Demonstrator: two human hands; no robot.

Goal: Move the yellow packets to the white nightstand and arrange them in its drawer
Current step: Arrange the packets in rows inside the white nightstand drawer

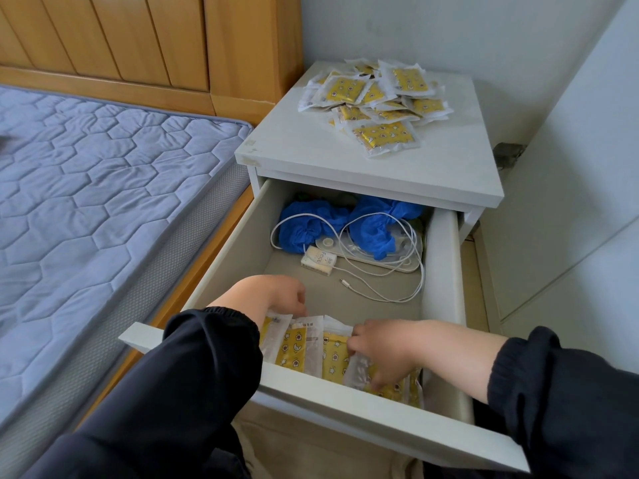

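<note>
1. Right hand [380,347]: its grip is clamped on the right end of the row of yellow packets [294,347]. The fingers curl down round a clear-edged packet, thumb on the near side
2. Left hand [273,293]: fingers bent down over the top edges of the packets at the left end of that row. It's touching them for sure, but I can't tell if the grip is actually closed on one or just resting there
3. The row stands on edge, tight against the front wall of the open drawer [363,406], running from its front-left corner toward the front-right one
4. The rest of them are a loose pile of packets [380,102] on the white nightstand [311,146], heaped toward the back-right corner of its top
5. Back end of the drawer: crumpled blue material [311,223], a flat white device [397,262], a small white box [316,259] and a white cable [408,288] looping along the right wall
6. Both arms are in dark sleeves [207,357]
7. Room: blue-grey quilted mattress [86,174] left of the nightstand, wooden headboard [121,39] behind it, pale wall [449,25] at the back, white door panel [570,202] on the right
</note>
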